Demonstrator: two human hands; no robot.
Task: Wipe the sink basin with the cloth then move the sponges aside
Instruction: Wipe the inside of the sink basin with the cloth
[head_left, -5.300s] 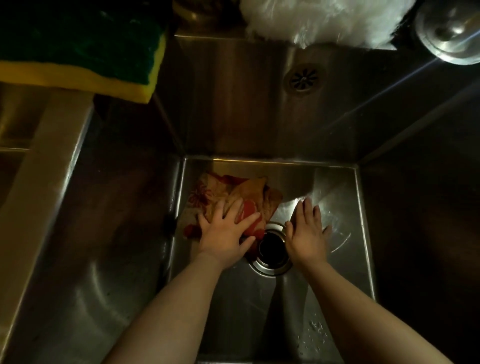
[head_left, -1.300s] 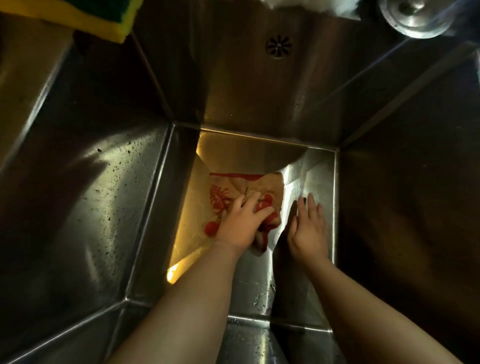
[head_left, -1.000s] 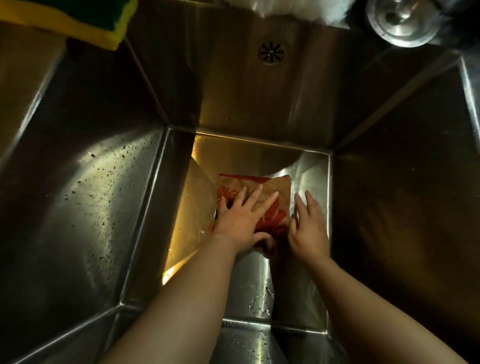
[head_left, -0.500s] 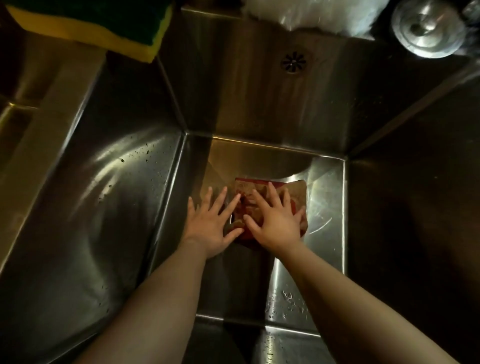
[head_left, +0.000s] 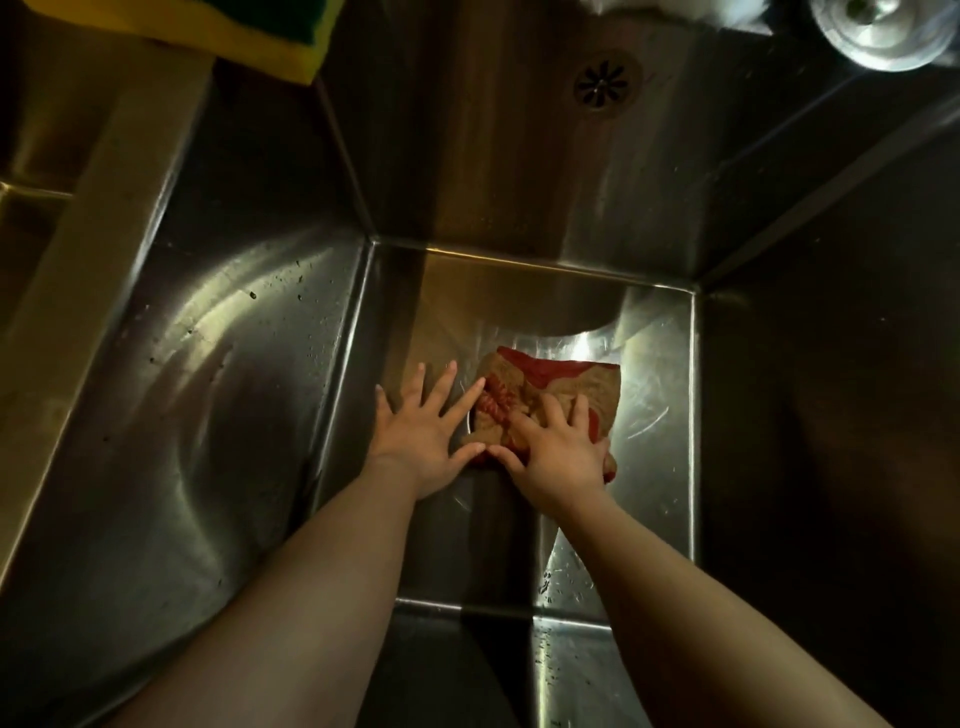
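A tan and red patterned cloth (head_left: 563, 376) lies bunched on the floor of the steel sink basin (head_left: 654, 395). My right hand (head_left: 558, 449) presses down on the cloth's near part, fingers spread over it. My left hand (head_left: 423, 431) rests flat and open on the bare sink floor just left of the cloth, its index fingertip touching the cloth's edge. A yellow sponge with a green scrub face (head_left: 244, 31) sits on the rim at the top left, partly out of frame. The drain is mostly hidden under the cloth and hands.
An overflow grille (head_left: 605, 85) is in the back wall. A round metal piece (head_left: 883, 31) and something white (head_left: 675, 8) sit on the back rim at top right. A steel divider ledge (head_left: 104, 208) runs along the left. Water droplets dot the walls and the near floor.
The cloth passed from my left hand to my right hand. My left hand now lies on the bare floor, and the cloth has shifted to the right.
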